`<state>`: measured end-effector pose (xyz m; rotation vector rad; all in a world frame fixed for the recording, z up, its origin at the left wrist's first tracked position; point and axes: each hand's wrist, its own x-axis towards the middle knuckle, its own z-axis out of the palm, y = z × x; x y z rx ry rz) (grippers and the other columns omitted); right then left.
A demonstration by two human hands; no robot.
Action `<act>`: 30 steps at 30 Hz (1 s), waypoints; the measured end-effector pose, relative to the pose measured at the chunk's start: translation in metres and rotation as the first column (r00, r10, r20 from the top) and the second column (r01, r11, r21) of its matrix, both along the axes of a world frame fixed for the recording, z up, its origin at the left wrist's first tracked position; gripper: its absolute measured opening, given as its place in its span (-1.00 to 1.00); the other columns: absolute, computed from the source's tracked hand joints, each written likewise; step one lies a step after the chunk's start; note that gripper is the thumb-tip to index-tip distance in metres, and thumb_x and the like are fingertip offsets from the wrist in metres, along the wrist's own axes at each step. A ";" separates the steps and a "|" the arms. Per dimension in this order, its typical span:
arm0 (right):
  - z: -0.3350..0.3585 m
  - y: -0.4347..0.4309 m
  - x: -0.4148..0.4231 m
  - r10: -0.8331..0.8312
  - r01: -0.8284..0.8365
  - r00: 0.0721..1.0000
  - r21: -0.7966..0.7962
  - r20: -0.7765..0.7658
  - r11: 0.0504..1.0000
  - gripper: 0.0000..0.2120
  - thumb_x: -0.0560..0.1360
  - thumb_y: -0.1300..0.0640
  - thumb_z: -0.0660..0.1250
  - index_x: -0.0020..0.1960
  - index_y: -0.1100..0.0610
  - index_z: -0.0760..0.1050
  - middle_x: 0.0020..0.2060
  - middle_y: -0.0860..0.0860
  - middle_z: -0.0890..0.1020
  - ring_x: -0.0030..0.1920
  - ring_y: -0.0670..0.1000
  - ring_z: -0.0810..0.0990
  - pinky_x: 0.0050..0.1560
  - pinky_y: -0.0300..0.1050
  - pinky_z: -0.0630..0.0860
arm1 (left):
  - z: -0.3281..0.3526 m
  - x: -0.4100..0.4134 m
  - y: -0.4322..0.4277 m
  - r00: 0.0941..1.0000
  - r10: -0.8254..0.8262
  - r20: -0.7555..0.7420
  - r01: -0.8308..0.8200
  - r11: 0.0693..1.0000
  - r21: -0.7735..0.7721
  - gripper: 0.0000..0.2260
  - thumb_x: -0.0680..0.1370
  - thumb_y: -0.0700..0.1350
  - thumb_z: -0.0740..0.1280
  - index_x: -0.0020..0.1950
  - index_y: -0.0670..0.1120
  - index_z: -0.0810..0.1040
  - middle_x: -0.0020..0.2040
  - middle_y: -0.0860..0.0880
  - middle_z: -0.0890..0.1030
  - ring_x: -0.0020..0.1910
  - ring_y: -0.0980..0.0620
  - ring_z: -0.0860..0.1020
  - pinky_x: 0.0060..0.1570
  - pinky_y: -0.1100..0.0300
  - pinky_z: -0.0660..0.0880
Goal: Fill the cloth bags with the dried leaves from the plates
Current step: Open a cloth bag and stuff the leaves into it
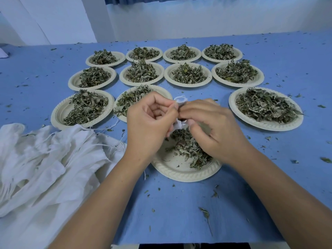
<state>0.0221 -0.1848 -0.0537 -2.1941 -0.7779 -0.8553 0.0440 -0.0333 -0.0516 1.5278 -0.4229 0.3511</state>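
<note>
A small white cloth bag (180, 112) hangs between my two hands above the nearest paper plate (172, 168), which holds a thin heap of dried leaves (190, 148). My left hand (149, 119) grips the bag's left edge with curled fingers. My right hand (206, 123) pinches its right edge, thumb below. Most of the bag is hidden behind my fingers; only its top rim and a lower fold show.
Several more plates heaped with dried leaves (265, 106) stand in rows behind. A pile of white cloth bags with drawstrings (45, 159) lies at the left. Leaf crumbs are scattered over the blue tablecloth (179, 209). The table's front edge runs along the bottom.
</note>
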 end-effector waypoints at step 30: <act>0.004 0.000 -0.007 0.100 -0.125 0.947 -0.064 -0.306 0.990 -0.88 0.58 0.16 0.17 -0.05 0.19 0.42 -0.19 -0.11 0.53 0.23 -0.12 0.42 0.31 -0.36 0.26 | 0.004 -0.002 0.000 0.998 -0.056 0.029 0.056 0.998 0.000 -0.80 0.48 -0.32 0.41 -0.24 -0.05 0.55 -0.45 0.08 0.59 -0.53 0.23 0.49 -0.47 0.41 0.40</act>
